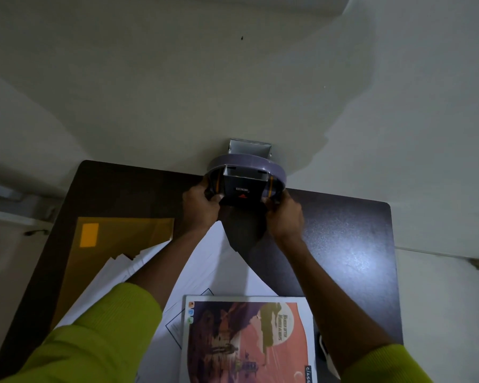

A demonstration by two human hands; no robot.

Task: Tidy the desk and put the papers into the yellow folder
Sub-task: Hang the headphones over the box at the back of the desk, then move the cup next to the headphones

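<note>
Both hands grip a purple and black desk organiser (245, 176) at the far edge of the dark desk (343, 239). My left hand (202, 207) clasps its left side and my right hand (284, 214) clasps its right side. The yellow folder (122, 239) lies flat on the desk's left part, with an orange label. Loose white papers (213, 269) are spread in the middle, partly over the folder's near edge and under my forearms. A notebook (246, 338) with a colourful cover lies on the papers at the near edge.
A pale wall (233, 78) rises right behind the desk's far edge. A small dark and white object (324, 352) lies right of the notebook, mostly hidden by my right arm. Bare desk surface shows at the right.
</note>
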